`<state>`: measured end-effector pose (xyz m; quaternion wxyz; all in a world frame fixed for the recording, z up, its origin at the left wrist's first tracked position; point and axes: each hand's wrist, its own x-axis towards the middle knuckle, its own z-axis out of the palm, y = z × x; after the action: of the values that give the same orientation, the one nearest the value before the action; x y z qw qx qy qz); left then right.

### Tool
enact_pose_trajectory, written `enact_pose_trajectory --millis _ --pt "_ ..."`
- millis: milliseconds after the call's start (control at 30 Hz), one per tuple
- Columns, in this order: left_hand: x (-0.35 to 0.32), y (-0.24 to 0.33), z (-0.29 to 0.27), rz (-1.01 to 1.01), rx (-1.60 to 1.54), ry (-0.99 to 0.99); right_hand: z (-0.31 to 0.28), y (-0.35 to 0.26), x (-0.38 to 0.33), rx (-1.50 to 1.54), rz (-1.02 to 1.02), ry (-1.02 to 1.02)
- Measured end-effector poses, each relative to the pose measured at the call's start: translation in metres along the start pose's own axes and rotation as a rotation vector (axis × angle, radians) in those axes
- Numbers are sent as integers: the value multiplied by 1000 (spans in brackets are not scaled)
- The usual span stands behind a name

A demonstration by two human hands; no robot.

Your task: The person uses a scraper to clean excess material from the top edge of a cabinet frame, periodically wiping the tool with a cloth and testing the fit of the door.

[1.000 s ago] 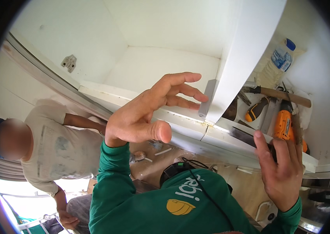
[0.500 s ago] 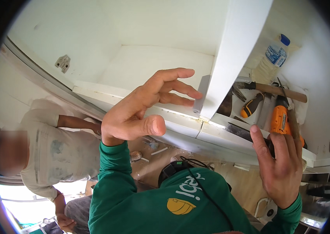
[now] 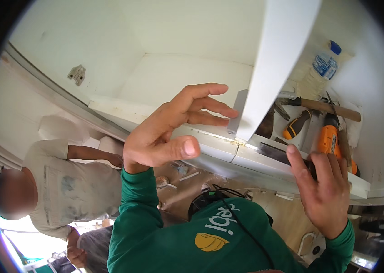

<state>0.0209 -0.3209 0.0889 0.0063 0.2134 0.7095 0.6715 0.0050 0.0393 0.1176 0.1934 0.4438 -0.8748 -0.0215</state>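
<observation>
On my feed, a narrow, straight-edged grey strip (image 3: 238,111) lies lengthwise along the white divider's (image 3: 279,59) left side; a flat dark blade (image 3: 274,152) slants along the front ledge (image 3: 256,160), right end hidden.

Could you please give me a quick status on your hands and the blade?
Left hand open by grey block. Right hand gripping dark-bladed tool at white ledge. Orange power tool lying just beyond.

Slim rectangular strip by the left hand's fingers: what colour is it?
Plain grey; the slim rectangular strip shows best in the head view.
</observation>
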Motion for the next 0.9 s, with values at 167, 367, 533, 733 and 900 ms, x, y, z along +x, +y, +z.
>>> enact_pose_trajectory --millis 167,367,533,733,900 --pt "1 -2 10 12 -15 78 -4 -11 6 -18 9 3" --pt "-17 -36 51 428 596 569 -17 19 1 179 197 -50" --pt "-24 -73 106 761 1220 716 -20 56 21 304 137 -208" --pt "-25 -78 133 478 1447 577 -8 84 65 586 -118 -361" --pt "-23 -91 138 484 1472 584 -11 86 77 641 -159 -489"
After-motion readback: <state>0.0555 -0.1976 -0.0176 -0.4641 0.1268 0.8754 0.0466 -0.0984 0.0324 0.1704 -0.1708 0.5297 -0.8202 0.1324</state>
